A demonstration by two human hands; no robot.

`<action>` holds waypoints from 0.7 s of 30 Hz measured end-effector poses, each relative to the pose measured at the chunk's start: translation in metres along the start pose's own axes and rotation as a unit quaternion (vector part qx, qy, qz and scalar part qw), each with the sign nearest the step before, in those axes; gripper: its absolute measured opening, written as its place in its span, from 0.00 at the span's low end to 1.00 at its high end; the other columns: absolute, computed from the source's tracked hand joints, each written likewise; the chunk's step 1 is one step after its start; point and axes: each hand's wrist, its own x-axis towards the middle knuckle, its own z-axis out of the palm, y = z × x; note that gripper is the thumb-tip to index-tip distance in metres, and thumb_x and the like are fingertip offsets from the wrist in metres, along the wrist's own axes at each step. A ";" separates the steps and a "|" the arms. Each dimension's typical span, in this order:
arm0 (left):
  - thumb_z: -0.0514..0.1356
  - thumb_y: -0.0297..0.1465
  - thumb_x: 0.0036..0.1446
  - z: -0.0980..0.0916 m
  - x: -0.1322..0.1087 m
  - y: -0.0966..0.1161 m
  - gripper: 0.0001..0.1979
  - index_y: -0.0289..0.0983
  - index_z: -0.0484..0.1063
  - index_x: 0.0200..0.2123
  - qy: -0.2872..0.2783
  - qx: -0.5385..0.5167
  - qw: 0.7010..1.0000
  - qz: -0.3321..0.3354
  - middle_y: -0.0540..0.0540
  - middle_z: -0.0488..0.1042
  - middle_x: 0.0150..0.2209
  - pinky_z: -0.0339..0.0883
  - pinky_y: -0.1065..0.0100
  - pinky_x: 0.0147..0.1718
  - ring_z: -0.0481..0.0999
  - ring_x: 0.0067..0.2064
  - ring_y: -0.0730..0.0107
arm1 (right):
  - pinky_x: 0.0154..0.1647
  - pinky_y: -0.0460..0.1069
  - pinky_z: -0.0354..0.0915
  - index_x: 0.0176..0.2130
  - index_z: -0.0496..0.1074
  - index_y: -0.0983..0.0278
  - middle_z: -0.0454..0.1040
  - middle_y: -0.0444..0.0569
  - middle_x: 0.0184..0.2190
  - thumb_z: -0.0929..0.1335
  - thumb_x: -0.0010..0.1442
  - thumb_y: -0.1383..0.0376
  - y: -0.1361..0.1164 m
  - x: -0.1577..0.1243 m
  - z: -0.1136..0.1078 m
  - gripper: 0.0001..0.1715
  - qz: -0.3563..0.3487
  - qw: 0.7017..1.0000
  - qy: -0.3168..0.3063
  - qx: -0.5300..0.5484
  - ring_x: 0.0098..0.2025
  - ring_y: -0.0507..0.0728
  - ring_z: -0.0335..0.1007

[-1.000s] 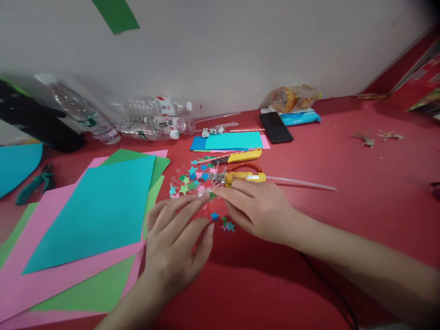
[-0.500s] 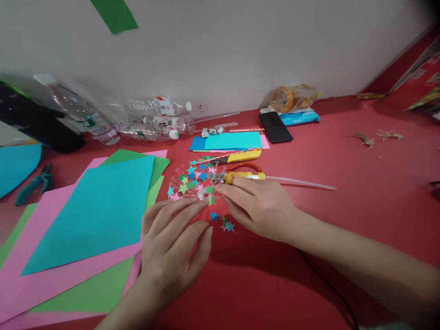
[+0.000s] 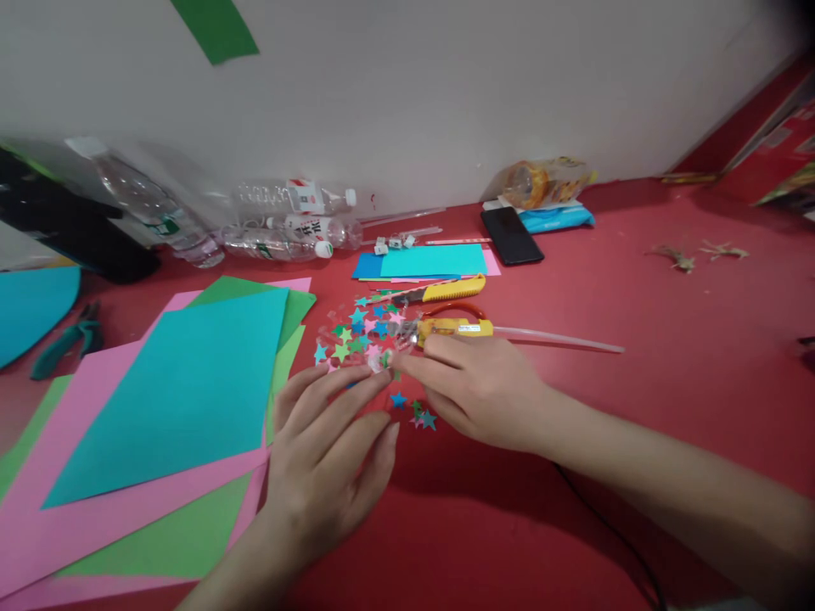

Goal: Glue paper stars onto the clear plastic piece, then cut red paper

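A pile of small paper stars (image 3: 356, 333) in blue, green and pink lies on the red table (image 3: 668, 382), mixed with bits of clear plastic. My left hand (image 3: 324, 458) lies flat with its fingers stretched out, the tips at the pile's near edge. My right hand (image 3: 477, 386) reaches in from the right, fingers extended, its tips touching the pile close to the left fingertips. Neither hand visibly holds anything. A few loose stars (image 3: 417, 414) lie between the hands. Just behind the right hand is a yellow glue gun (image 3: 457, 327).
Large turquoise, pink and green paper sheets (image 3: 171, 399) lie at the left. A yellow box cutter (image 3: 446, 290), a small paper stack (image 3: 433, 259), a black phone (image 3: 509, 235), plastic bottles (image 3: 286, 225), green pliers (image 3: 64, 339) and a clear glue stick (image 3: 560, 339) surround the work spot.
Both hands stayed over the star pile. The fingertips shifted only slightly, the right fingertips drawing a little closer to the left ones.
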 end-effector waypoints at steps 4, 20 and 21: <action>0.64 0.20 0.49 -0.001 -0.002 0.000 0.06 0.36 0.74 0.30 -0.002 -0.004 1.000 -0.004 0.39 0.81 0.42 0.65 0.48 0.48 0.78 0.45 0.53 | 0.28 0.47 0.57 0.49 0.72 0.68 0.73 0.49 0.32 0.59 0.66 0.70 0.002 -0.001 -0.001 0.17 0.014 1.000 0.013 0.009 0.32 0.54 0.68; 0.60 0.24 0.57 -0.011 -0.024 -0.010 0.03 0.38 0.70 0.32 -0.130 -0.110 0.983 -0.065 0.50 0.71 0.25 0.59 0.66 0.27 0.67 0.27 0.70 | 0.24 0.50 0.45 0.29 0.71 0.65 0.70 0.46 0.25 0.66 0.63 0.70 -0.004 -0.001 -0.018 0.11 -0.006 0.965 -0.261 0.005 0.25 0.54 0.62; 0.59 0.27 0.59 -0.006 -0.026 -0.008 0.03 0.38 0.70 0.32 -0.198 -0.097 0.974 -0.059 0.50 0.70 0.24 0.58 0.66 0.26 0.67 0.26 0.69 | 0.24 0.50 0.45 0.28 0.71 0.65 0.70 0.46 0.26 0.66 0.63 0.71 -0.007 -0.003 -0.014 0.11 -0.007 0.959 -0.285 -0.001 0.26 0.54 0.62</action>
